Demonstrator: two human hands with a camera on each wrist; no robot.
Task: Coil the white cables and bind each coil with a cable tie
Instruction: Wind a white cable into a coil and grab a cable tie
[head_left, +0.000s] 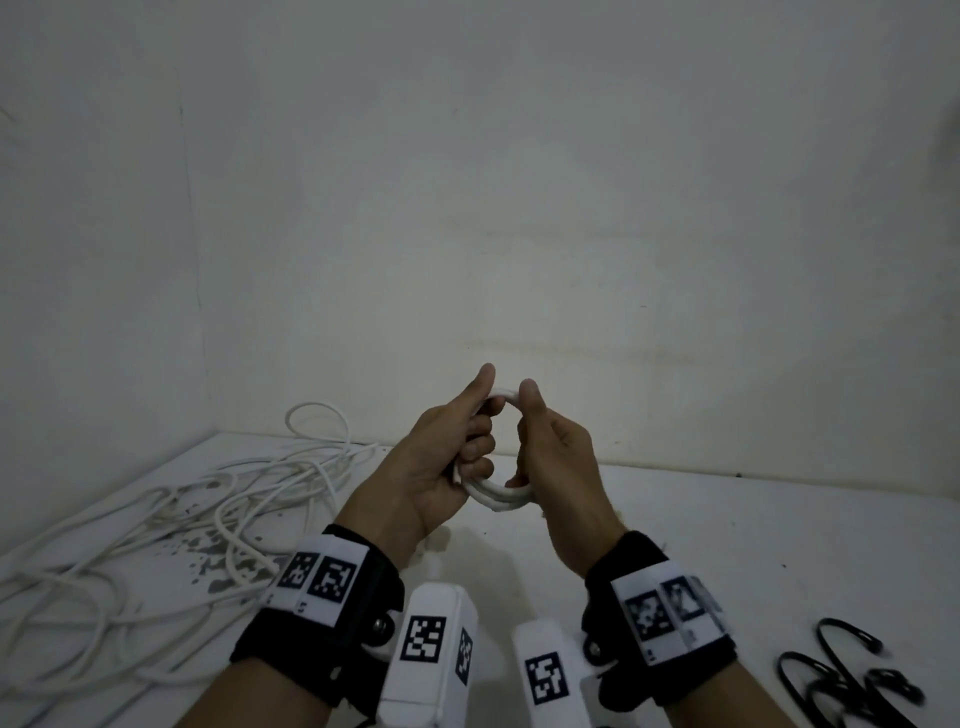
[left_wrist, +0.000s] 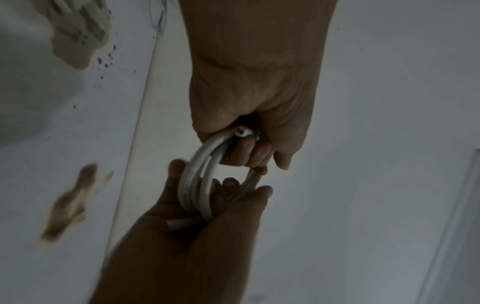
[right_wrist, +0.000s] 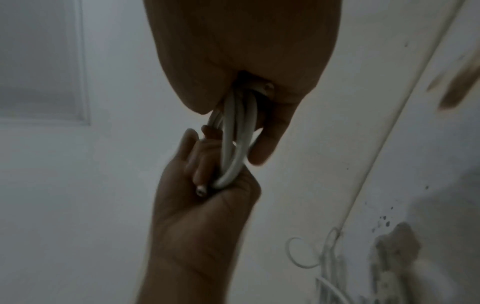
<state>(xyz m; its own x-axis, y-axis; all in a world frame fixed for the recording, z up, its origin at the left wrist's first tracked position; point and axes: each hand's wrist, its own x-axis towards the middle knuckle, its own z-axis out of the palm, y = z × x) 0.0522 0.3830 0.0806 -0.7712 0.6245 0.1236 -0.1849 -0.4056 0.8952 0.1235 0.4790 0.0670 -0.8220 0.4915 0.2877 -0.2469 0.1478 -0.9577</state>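
While both hands are gripping one wound coil (head_left: 496, 493) at frame centre — left hand (head_left: 447, 462), right hand (head_left: 558, 462) clamping opposite sides — binding is pending; loose white cables (head_left: 156, 519) lying lower left, black cable ties (head_left: 852, 670) waiting lower right.

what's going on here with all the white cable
A person is holding a small coil of white cable up above the table, the left hand gripping one side and the right hand the other. No tie is on it yet. The black cable ties lie on the table to the right, and a tangle of loose white cables is spread on the left.
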